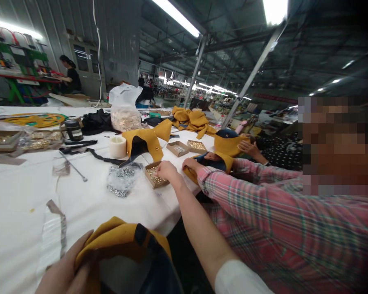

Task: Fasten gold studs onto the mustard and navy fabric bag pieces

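At the bottom of the view, my left hand (pixel 70 267) is closed on the edge of a mustard-yellow fabric piece (pixel 110 241) with dark blue lining and a black tab. My right hand (pixel 168 171) reaches forward into a small cardboard box (pixel 155 185) of gold metal fittings. Its fingers are bent together at the fittings, and anything between the fingertips is hidden. Just left of the box lies a clear plastic bag (pixel 121 179) of silver rings. Another yellow piece (pixel 144 143) with a metal eyelet stands behind the box.
To my right, a co-worker in a plaid shirt (pixel 242 196) works on a yellow piece close to my right arm. Two more fitting boxes (pixel 178 148), a tape roll (pixel 117 148), a metal rod (pixel 75 168) and a yellow fabric pile (pixel 191 120) are on the white table (pixel 88 204).
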`<state>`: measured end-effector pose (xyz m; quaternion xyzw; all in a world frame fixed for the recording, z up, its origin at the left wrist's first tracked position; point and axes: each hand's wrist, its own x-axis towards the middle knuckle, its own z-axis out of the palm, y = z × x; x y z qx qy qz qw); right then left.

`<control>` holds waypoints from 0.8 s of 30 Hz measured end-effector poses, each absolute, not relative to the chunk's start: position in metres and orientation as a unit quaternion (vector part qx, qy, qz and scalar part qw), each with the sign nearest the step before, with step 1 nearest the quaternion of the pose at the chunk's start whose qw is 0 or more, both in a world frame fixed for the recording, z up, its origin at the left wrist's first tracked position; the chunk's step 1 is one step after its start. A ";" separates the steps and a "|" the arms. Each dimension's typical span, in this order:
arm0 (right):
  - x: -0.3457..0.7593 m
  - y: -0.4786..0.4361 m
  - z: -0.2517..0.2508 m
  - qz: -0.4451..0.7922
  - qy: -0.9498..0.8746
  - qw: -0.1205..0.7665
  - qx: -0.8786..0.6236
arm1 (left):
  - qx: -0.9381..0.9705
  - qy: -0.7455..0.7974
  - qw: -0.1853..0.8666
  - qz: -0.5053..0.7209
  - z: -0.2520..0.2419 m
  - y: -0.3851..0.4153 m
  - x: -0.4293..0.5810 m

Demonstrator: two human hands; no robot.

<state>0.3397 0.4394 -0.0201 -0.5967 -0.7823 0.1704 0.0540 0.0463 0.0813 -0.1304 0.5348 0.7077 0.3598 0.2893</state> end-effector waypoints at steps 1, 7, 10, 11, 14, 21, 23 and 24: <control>0.336 0.443 -0.029 0.163 -0.776 0.042 -0.608 | 0.537 0.697 0.313 0.357 -0.122 0.086 0.046; 0.333 0.446 -0.064 0.161 -0.790 0.031 -0.591 | 0.507 0.673 0.424 0.332 -0.074 0.107 0.051; 0.338 0.447 -0.069 0.157 -0.799 0.039 -0.579 | 0.508 0.664 0.453 0.309 -0.059 0.114 0.047; 0.340 0.447 -0.069 0.153 -0.800 0.040 -0.579 | 0.505 0.662 0.461 0.305 -0.057 0.116 0.045; 0.344 0.444 -0.064 0.136 -0.796 0.046 -0.587 | 0.487 0.668 0.476 0.300 -0.060 0.114 0.034; 0.287 0.426 -0.034 0.113 -0.848 0.124 -0.503 | 0.456 0.678 0.477 0.322 -0.075 0.116 0.028; 0.254 0.426 -0.032 0.123 -0.870 0.113 -0.463 | 0.461 0.677 0.472 0.327 -0.073 0.118 0.029; 0.239 0.427 -0.032 0.127 -0.876 0.096 -0.455 | 0.464 0.674 0.473 0.327 -0.073 0.119 0.028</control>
